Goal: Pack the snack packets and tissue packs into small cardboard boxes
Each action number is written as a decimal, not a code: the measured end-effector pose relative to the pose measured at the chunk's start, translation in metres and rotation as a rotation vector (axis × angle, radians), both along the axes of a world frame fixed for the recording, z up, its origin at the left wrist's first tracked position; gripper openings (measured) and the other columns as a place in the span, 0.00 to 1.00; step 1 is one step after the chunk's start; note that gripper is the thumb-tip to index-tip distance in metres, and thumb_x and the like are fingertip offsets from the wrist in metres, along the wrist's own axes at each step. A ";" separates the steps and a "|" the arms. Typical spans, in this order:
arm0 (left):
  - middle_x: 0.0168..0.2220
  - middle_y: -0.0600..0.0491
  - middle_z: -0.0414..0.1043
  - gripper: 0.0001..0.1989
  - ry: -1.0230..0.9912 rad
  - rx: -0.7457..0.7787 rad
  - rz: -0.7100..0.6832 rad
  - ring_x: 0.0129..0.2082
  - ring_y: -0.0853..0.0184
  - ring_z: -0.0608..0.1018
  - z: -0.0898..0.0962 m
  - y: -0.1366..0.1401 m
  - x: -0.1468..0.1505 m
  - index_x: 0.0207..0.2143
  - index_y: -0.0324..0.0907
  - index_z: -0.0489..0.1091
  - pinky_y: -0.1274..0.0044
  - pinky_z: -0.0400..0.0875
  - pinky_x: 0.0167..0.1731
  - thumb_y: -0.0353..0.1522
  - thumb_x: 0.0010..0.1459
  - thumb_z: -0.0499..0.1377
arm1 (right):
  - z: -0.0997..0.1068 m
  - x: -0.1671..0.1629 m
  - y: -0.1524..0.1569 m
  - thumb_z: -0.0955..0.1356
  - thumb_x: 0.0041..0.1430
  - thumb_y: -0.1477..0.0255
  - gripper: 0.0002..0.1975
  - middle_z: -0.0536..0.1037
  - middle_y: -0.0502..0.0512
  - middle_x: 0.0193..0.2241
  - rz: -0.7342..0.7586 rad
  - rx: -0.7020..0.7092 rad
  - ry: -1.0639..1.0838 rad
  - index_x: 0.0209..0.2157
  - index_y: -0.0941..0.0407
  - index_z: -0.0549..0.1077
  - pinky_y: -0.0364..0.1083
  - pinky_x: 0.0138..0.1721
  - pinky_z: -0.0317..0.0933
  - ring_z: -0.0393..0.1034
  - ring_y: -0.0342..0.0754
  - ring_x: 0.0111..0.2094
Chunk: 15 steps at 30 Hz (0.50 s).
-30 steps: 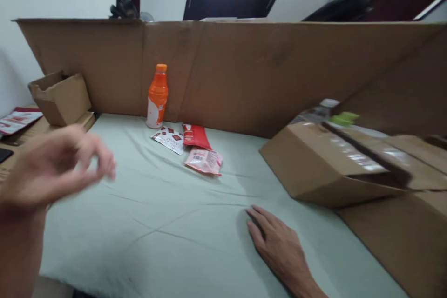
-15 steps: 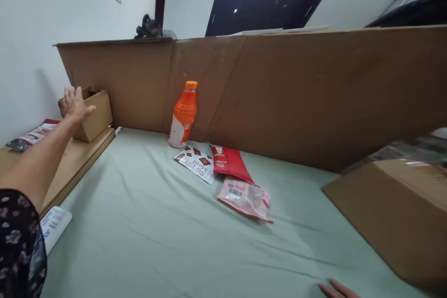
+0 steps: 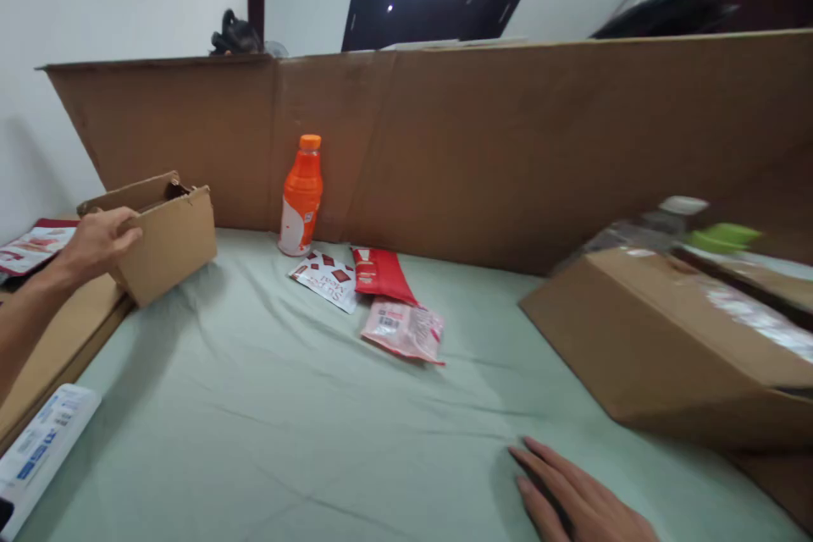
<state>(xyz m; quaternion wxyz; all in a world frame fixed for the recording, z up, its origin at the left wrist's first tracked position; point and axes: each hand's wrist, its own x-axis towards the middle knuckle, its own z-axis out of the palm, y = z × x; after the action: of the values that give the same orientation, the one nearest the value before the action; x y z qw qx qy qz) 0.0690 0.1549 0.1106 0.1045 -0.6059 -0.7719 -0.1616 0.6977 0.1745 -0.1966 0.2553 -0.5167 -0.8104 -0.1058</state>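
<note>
My left hand grips the near edge of a small open cardboard box at the left, fingers hooked over its rim. The box is tilted and juts past the flat cardboard beneath it; a dark item, too hidden to name, shows inside. Low on the right, my right hand is over the green sheet with its fingers stretched out, holding nothing. Nearest to it is a large cardboard box. An orange bottle stands upright farther back.
Beside the bottle lie a white "Super Meal" packet, a red packet and a pink packet. A long cardboard wall closes off the back. A white package and a red-and-white bag are at the left.
My left hand has closed on the small box's rim and pulled the box nearer, tilting it. My right hand has come farther into view. The view has turned right.
</note>
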 end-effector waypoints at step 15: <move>0.35 0.55 0.73 0.13 -0.198 -0.111 -1.012 0.38 0.66 0.76 -0.040 -0.132 0.220 0.40 0.44 0.71 0.66 0.63 0.64 0.21 0.65 0.50 | 0.035 -0.024 0.000 0.60 0.62 0.62 0.20 0.82 0.63 0.48 -0.036 -0.173 0.218 0.43 0.54 0.80 0.58 0.48 0.70 0.77 0.58 0.50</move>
<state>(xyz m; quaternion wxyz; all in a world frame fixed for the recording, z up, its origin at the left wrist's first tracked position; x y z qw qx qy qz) 0.2891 0.0234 0.0704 -0.0927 -0.8898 -0.3959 -0.2073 0.6737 0.1745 -0.1619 0.2942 -0.5598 -0.7745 0.0166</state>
